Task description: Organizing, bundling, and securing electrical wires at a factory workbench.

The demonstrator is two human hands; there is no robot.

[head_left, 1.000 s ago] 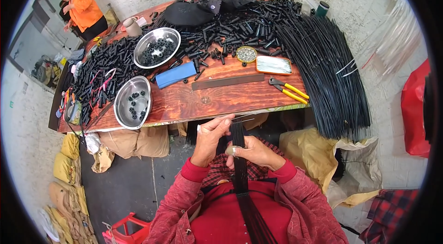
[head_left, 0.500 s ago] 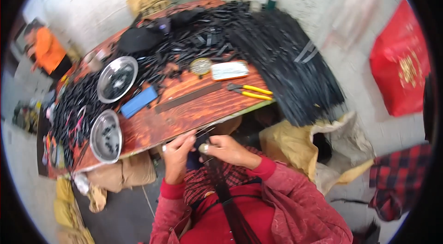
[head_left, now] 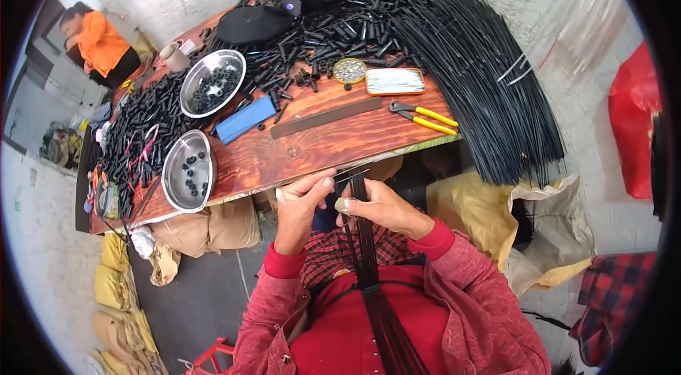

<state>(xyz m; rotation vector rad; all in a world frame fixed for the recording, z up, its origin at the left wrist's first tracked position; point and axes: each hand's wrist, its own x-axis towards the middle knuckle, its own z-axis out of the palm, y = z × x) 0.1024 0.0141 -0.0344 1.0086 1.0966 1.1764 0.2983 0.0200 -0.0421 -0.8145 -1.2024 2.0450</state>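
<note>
My left hand [head_left: 303, 206] is closed in a pinch at the table's near edge. A thin needle-like rod [head_left: 353, 176] sticks out from its fingertips toward the right. Beside it, my right hand [head_left: 389, 209] grips a bundle of thin black strands [head_left: 366, 254], with a pale cover on its thumb. The strands rise a little above the right hand and trail down over my lap and chest, gathered by a dark band. The rod's tip passes across the strands' upper end; whether it goes through them, I cannot tell.
On the wooden table [head_left: 284, 160] are two metal bowls [head_left: 167, 175], a blue block [head_left: 245, 118], a dark flat bar [head_left: 326, 118], yellow-handled pincers [head_left: 429, 120], a tray of pale rods [head_left: 395, 81], heaped black tubes [head_left: 152, 123] and long black strands [head_left: 482, 77]. An open sack [head_left: 468, 208] stands at right.
The whole view has shifted, so table and hands sit differently in the picture. Both hands keep their grips close together. At far left, the person in orange has moved an arm toward the head.
</note>
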